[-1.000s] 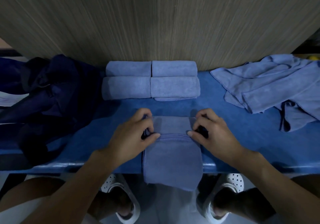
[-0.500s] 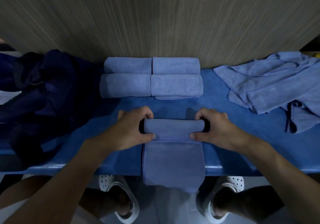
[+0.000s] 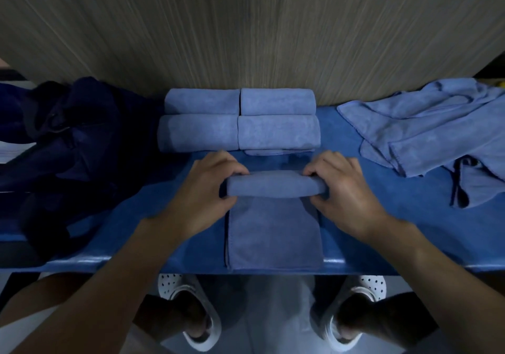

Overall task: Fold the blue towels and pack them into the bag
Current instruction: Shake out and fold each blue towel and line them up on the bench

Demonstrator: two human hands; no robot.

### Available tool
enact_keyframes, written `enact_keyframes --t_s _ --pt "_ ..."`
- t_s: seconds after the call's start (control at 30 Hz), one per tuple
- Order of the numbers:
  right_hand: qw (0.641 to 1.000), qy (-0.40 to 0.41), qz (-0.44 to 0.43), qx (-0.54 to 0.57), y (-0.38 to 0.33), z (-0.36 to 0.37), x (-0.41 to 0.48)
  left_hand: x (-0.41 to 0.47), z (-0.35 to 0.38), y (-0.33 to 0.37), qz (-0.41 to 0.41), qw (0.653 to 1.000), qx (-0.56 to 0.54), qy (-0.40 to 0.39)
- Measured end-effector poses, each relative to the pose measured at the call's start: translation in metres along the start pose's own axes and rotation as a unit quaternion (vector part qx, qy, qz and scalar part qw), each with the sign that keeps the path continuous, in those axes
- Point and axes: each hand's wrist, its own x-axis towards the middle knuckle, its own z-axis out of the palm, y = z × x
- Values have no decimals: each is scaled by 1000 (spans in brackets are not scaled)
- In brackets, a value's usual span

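A blue towel [image 3: 273,233] lies folded into a long strip on the blue table [image 3: 382,217], its near end at the table's front edge. Its far end is rolled into a tube [image 3: 276,187]. My left hand [image 3: 202,189] grips the tube's left end and my right hand [image 3: 341,187] grips its right end, thumbs on the near side. Several rolled blue towels [image 3: 237,126] sit in two rows against the wall behind my hands. A dark navy bag [image 3: 65,145] lies crumpled at the left.
A heap of unfolded blue towels [image 3: 426,124] covers the table's right end. A wood-grain wall [image 3: 246,31] rises straight behind the table. My feet in white perforated shoes [image 3: 191,312] stand under the front edge.
Both hands have rolled the towel's far end into a thicker tube. The strip's hanging near end has been drawn up to the table's front edge.
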Motion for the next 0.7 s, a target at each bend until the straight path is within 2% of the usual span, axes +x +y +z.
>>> enact_keyframes --t_s 0.27,0.4,0.57,0.7 --pt "999 -40 -24 -13 -3 -8 -16 -19 -3 1 22 998 39 -44" --pt "999 -17 -11 28 -4 -8 -23 -24 0 4 -12 999 17 -36" --pt "989 3 75 124 -1 -1 -21 -24 3 7 -67 996 -3 -52" --pt "982 -81 146 91 -3 -5 -19 -20 -3 13 -81 994 19 -72"
